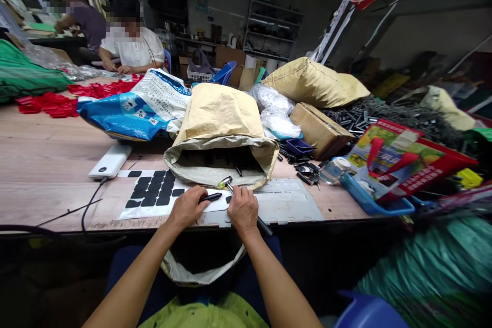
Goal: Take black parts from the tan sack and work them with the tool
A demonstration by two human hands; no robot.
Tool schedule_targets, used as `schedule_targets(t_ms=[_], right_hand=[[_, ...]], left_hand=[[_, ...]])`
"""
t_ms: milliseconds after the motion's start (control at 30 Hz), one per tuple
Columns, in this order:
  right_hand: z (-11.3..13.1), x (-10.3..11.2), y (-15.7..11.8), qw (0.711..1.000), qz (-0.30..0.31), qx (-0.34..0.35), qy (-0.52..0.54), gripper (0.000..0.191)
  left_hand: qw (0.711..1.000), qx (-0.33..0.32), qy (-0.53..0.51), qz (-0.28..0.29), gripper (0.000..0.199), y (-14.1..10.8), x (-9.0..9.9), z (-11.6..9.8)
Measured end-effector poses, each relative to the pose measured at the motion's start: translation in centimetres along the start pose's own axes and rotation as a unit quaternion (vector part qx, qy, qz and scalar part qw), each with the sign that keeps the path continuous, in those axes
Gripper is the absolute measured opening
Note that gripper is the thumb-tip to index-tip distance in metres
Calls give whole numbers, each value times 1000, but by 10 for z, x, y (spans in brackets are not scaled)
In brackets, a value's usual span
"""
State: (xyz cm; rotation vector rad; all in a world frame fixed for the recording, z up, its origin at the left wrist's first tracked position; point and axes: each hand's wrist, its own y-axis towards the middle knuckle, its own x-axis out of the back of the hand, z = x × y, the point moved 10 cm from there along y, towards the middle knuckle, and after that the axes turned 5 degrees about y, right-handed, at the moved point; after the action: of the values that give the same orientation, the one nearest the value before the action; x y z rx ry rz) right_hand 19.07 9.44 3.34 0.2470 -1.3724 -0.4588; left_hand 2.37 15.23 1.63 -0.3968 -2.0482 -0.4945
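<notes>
Over the wooden tabletop (46,151), my left grip (188,207) holds a black rod (212,197), my right grip (243,208) a hammer (225,182); I can't read the printed blue-white bag (142,107); dim shelving (274,6) behind

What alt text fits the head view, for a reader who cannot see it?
A person's left hand holds a slim black piece, the right hand a small hammer, at a cluttered table. Beyond lies an open yellow sack, near a white sheet of dark squares.
</notes>
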Motion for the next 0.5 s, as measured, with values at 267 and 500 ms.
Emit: schedule_targets(t_ms=[267,500], right_hand=[[-3,-2,1,1000,12,-10,14,18],[-12,9,3,994,15,-37,99,27]], left_hand=[[999,-24,-20,-44,19,10,-13,-4],[998,0,-49,-31,20,11,-13,4]])
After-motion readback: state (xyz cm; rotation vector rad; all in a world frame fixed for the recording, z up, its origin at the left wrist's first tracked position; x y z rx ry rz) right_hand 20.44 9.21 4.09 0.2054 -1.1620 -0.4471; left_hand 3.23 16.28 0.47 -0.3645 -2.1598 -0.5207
